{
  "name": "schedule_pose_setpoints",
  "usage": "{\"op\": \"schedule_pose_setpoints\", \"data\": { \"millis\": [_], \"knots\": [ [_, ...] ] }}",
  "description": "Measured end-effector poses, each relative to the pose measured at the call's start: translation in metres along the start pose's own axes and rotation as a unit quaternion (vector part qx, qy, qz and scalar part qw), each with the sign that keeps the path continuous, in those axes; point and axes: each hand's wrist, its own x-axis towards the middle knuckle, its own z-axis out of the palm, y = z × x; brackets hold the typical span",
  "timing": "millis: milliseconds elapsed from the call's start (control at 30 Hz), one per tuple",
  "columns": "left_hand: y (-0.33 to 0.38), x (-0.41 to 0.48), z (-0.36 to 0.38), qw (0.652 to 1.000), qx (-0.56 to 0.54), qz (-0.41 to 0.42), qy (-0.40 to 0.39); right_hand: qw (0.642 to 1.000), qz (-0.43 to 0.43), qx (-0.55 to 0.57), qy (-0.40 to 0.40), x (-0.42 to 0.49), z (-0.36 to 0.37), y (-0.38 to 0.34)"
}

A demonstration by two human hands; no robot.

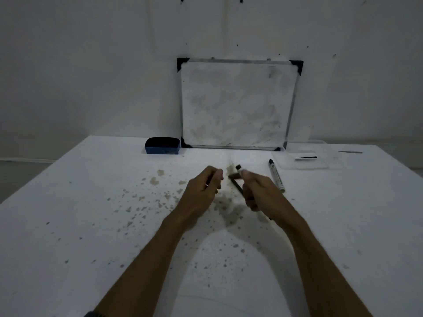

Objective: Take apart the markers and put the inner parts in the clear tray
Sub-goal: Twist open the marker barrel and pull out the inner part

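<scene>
Both hands over the stained white table (91, 202): left hand (203, 186) closed on a thin dark part, right hand (258, 193) gripping a dark marker piece (237, 186); white marker (277, 176), label unreadable, beside the clear plastic tray (320, 164).

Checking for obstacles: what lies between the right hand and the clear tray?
In the head view, a whole marker lies on the table between the right hand and the clear tray.

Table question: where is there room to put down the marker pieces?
The table's left side, in front of the blue eraser, is bare apart from stains. The near edge is open too. It is crowded on the right, around the whole marker and clear tray.
</scene>
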Motion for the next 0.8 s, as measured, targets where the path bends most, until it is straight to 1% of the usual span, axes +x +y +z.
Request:
{"op": "schedule_pose_setpoints", "data": {
  "millis": [33,100,200,333,400,533,567,633,700,733,767,800],
  "knots": [
    [-0.002,0.001,-0.001,0.999,0.002,0.034,-0.006,0.997,0.037,0.031,-0.057,-0.001,-0.002,0.0],
    [-0.005,0.001,-0.001,0.994,0.035,0.093,-0.04,0.985,0.08,0.074,-0.132,-0.004,-0.003,-0.001],
    [-0.005,0.002,0.002,0.985,0.086,0.134,-0.065,0.974,0.101,0.097,-0.177,-0.005,-0.003,-0.003],
    [0.002,0.004,-0.002,0.979,0.11,0.147,-0.084,0.957,0.139,0.125,-0.223,-0.007,-0.012,-0.007],
    [0.006,0.004,0.0,0.973,0.129,0.164,-0.101,0.949,0.16,0.134,-0.235,-0.008,-0.019,-0.004],
    [0.008,0.008,0.003,0.946,0.211,0.187,-0.158,0.934,0.2,0.142,-0.261,-0.007,-0.029,0.005],
    [0.003,0.007,0.004,0.944,0.215,0.189,-0.161,0.932,0.206,0.139,-0.266,-0.005,-0.029,0.007],
    [-0.009,0.004,0.005,0.952,0.2,0.186,-0.14,0.932,0.206,0.124,-0.272,-0.001,-0.025,0.009],
    [-0.011,0.0,0.004,0.962,0.185,0.169,-0.112,0.936,0.188,0.109,-0.275,0.0,-0.018,0.007],
    [-0.012,0.004,0.004,0.965,0.175,0.161,-0.111,0.942,0.179,0.104,-0.266,0.003,-0.016,0.008],
    [-0.013,0.008,0.004,0.968,0.165,0.154,-0.11,0.952,0.157,0.077,-0.252,0.005,-0.015,0.008],
    [-0.009,0.009,0.001,0.971,0.158,0.14,-0.108,0.967,0.11,0.016,-0.229,0.006,-0.013,0.005]
  ]
}}
